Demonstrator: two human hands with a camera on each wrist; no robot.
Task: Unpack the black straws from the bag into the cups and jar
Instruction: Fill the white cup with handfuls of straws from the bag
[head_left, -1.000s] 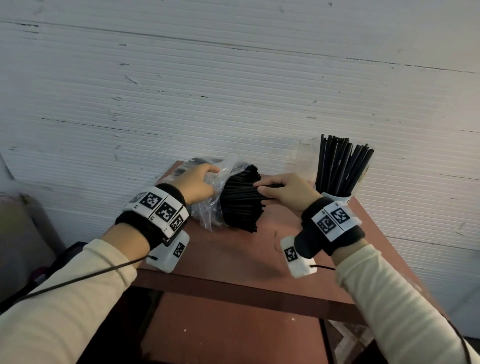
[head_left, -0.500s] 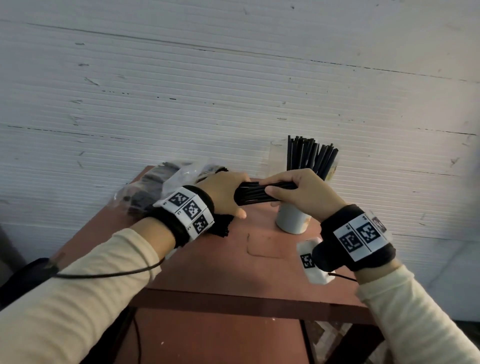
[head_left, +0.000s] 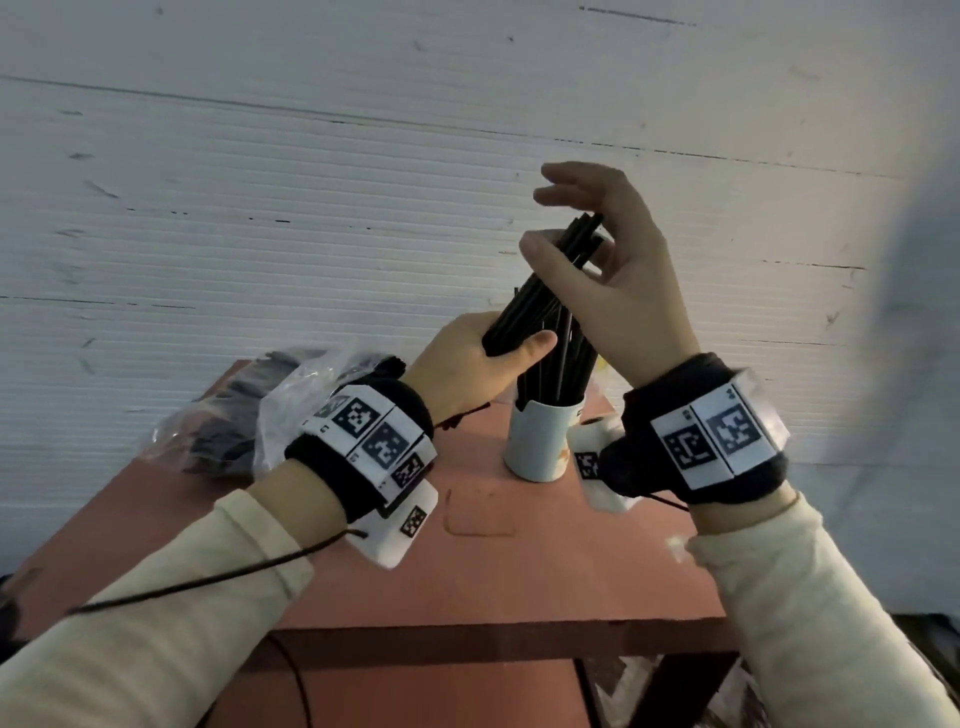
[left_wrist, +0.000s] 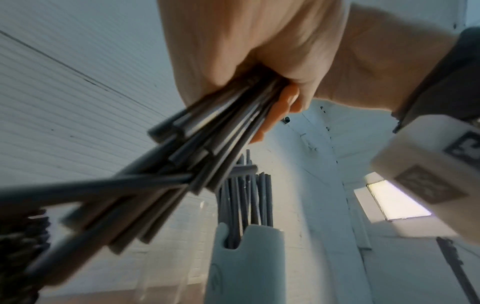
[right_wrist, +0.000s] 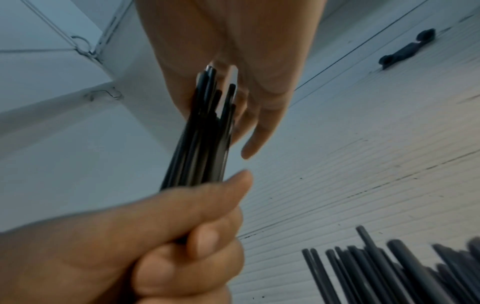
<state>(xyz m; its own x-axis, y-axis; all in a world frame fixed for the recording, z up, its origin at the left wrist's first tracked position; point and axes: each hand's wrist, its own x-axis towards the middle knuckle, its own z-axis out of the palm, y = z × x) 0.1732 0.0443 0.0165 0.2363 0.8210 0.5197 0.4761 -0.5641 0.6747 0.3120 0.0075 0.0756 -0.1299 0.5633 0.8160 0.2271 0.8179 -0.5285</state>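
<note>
Black straws (head_left: 537, 291), a bundle raised above the far part of the tabletop (head_left: 498, 566), long axis tilted: lower ends toward the near left, upper ends up and to the right. Gripped at the lower end by the left hand (head_left: 467, 364), fingers and thumb wrapped round the bundle, thumb lying across its near side. Left wrist bent up, forearm reaching in from the near left edge. Seen from the left wrist, the lower ends (left_wrist: 145, 195) fan out unevenly below the fist (left_wrist: 259, 45).

Touched at the upper ends by the right hand (head_left: 618, 291), which stands upright just above the cup, palm turned left. Fingers mostly spread and loosely bent, upper ones lifted clear; thumb set against the side of the bundle, tips resting against the palm. No full grasp there. From the right wrist, the upper ends (right_wrist: 207, 123) press into the palm (right_wrist: 221, 51), with the left thumb (right_wrist: 213, 197) clamped below.

White cup (head_left: 543, 441) near the far right corner of the tabletop, upright, already filled with more straws (head_left: 558, 374) standing in it, directly below the raised bundle. Clear plastic bag (head_left: 270, 410) lying at the far left corner, crumpled, dark straws inside, well apart from the cup. Ribbed white wall (head_left: 311, 182) behind the table.
</note>
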